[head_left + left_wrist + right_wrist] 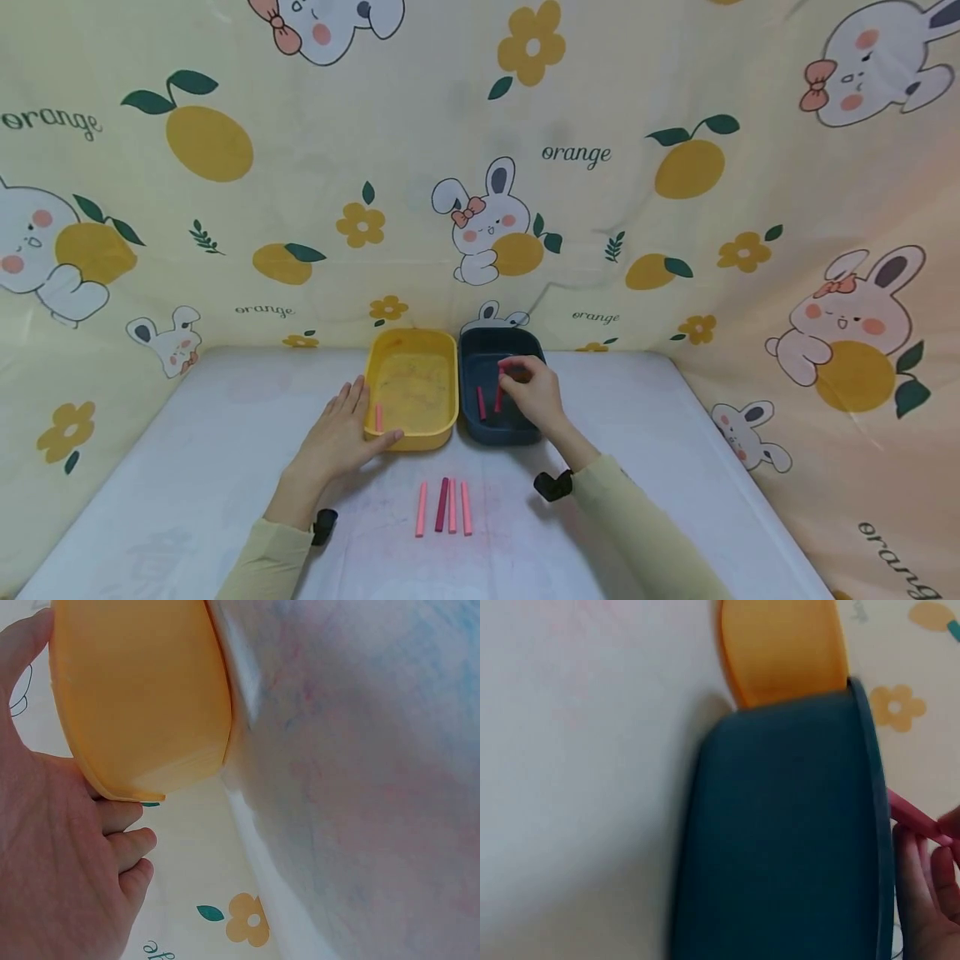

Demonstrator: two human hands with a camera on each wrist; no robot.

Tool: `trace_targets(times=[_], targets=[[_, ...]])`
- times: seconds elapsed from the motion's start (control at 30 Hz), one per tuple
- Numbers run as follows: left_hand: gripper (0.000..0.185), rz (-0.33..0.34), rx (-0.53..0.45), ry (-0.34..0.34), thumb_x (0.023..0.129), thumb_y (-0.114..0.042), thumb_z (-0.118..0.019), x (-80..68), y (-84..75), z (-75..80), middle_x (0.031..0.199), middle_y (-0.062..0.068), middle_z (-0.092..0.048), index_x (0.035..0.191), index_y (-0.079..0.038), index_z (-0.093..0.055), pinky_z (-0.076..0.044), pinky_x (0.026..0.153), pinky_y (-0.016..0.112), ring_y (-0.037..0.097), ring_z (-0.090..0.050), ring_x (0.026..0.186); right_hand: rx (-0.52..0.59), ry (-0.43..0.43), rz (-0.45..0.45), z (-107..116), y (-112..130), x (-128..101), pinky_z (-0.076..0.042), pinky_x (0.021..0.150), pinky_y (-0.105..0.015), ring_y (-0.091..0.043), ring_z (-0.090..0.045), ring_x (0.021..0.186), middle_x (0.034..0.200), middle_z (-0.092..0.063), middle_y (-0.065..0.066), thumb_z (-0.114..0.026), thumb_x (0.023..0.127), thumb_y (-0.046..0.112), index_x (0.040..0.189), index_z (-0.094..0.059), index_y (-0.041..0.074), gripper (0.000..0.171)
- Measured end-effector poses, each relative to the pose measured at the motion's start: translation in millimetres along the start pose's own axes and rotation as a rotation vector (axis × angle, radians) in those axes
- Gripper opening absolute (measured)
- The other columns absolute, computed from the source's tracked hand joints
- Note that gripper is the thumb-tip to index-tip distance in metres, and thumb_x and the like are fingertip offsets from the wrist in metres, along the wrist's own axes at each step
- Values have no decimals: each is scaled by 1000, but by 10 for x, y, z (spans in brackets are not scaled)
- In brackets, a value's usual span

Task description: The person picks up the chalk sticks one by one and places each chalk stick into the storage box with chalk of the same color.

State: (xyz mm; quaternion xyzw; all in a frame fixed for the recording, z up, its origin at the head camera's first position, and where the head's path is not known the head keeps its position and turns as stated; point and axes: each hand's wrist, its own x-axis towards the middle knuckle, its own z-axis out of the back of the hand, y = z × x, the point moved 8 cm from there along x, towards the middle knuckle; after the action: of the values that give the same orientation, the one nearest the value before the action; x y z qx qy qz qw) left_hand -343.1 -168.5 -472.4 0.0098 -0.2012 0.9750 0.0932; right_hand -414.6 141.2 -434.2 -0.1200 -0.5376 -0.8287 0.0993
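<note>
My right hand point(534, 392) pinches a dark pink chalk stick point(498, 398) between thumb and fingers, over the inside of the dark blue tub point(501, 435). In the right wrist view this chalk point(911, 813) slants down past the tub's rim. Another dark pink chalk point(481, 403) lies in that tub. My left hand point(341, 433) rests against the yellow tub point(420, 440), fingers along its left side and thumb at the front rim. A light pink chalk point(378, 417) is inside the yellow tub, near its front left corner.
Several chalk sticks lie side by side in front of the tubs, light pink ones point(421, 509) and a dark pink one point(442, 505). The two tubs stand side by side on a white tabletop point(622, 500). Behind them hangs a patterned cloth point(420, 125).
</note>
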Motion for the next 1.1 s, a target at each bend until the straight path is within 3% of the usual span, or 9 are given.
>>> trace_targets(times=[0.1, 0.33, 0.53, 0.8, 1.1], targets=[[113, 8, 3, 7, 95, -71, -57, 7, 11, -3, 172, 25, -7, 161, 10, -12, -12, 128, 57, 45, -9, 158, -38, 50, -46, -44, -78, 66, -60, 71, -28, -19, -72, 87, 114, -72, -7, -73, 91, 8, 117, -76, 5, 26], [117, 2, 4, 5, 93, -76, -54, 2, -8, 6, 171, 26, -9, 161, 10, -14, -13, 128, 58, 46, -11, 158, -103, 174, -109, -180, -225, 174, -62, 73, -30, -16, -73, 79, 97, -77, -8, -74, 92, 6, 116, -76, 1, 25], [113, 1, 4, 2, 95, -71, -57, 18, -7, -5, 171, 27, -10, 161, 11, -14, -14, 128, 58, 46, -11, 157, -97, 271, -193, -283, -399, 262, -63, 78, -32, -16, -75, 80, 103, -76, -9, -72, 94, 5, 118, -75, -1, 24], [112, -3, 1, -1, 95, -69, -59, 18, 6, 1, 171, 27, -10, 161, 11, -14, -14, 128, 58, 46, -11, 157, -129, 319, -289, -353, -542, 323, -63, 83, -36, -18, -77, 84, 112, -74, -12, -73, 96, 7, 119, -75, 4, 23], [113, -7, -3, -2, 95, -69, -58, 9, 19, -2, 171, 27, -8, 161, 11, -14, -13, 128, 58, 46, -11, 157, -70, 345, -320, -447, -622, 359, -64, 79, -34, -23, -77, 88, 111, -72, -16, -71, 96, 1, 119, -74, -3, 23]])
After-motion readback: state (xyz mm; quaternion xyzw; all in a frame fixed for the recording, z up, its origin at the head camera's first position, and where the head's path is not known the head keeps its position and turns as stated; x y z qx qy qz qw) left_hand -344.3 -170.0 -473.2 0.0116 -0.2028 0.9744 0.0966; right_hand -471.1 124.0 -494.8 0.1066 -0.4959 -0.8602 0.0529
